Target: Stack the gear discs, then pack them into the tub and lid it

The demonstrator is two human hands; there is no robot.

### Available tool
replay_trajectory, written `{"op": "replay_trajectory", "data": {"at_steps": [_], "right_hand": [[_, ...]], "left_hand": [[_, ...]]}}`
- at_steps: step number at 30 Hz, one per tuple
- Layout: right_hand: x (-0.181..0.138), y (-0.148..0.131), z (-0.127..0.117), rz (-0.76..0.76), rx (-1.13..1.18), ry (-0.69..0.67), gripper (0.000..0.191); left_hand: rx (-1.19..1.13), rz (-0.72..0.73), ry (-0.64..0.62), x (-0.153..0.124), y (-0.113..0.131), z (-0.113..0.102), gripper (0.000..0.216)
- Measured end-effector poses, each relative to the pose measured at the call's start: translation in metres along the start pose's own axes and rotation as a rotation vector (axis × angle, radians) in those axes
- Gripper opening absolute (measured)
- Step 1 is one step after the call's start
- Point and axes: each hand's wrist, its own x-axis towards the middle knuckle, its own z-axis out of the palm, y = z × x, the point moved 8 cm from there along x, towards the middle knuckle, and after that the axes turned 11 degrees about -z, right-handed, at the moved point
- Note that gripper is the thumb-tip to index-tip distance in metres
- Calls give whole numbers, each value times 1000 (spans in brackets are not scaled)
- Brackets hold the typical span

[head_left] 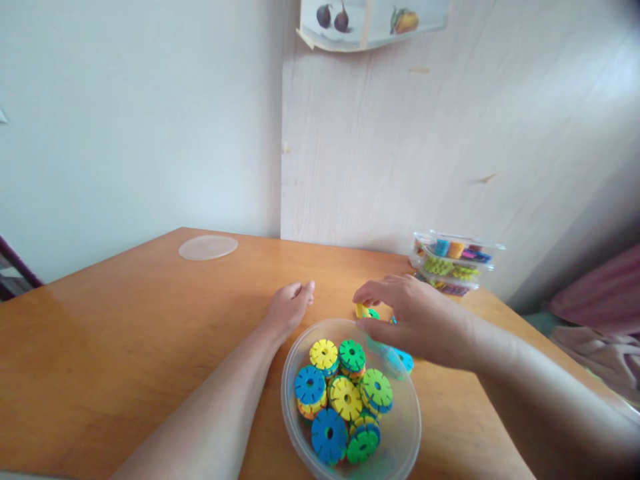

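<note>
A clear round plastic tub (414, 427) stands at the front edge, holding stacks of notched plastic discs (345, 398) in yellow, blue and green. My left hand (291, 308) is closed, just beyond the tub's left rim; anything inside its fingers is hidden. To the right, my right hand (407, 317) curves over the tub's far rim, its thumb and fingertips around a small yellow disc (361, 311). Close behind that piece is a green disc (373, 314). A blue disc (404, 361) lies beside the tub under my right wrist.
At the back right of the wooden table (150, 347) stand stacked clear boxes (453, 263) of colourful pieces. A flat translucent lid (209, 247) lies at the back left. A wall is behind the table, and pink cloth (600, 293) hangs beyond its right edge.
</note>
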Motion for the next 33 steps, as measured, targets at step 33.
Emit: {"op": "replay_trajectory", "data": {"at_steps": [33], "right_hand": [[28, 99, 87, 170, -198, -485, 34]], "left_hand": [[4, -3, 9, 3, -5, 1, 51]]}}
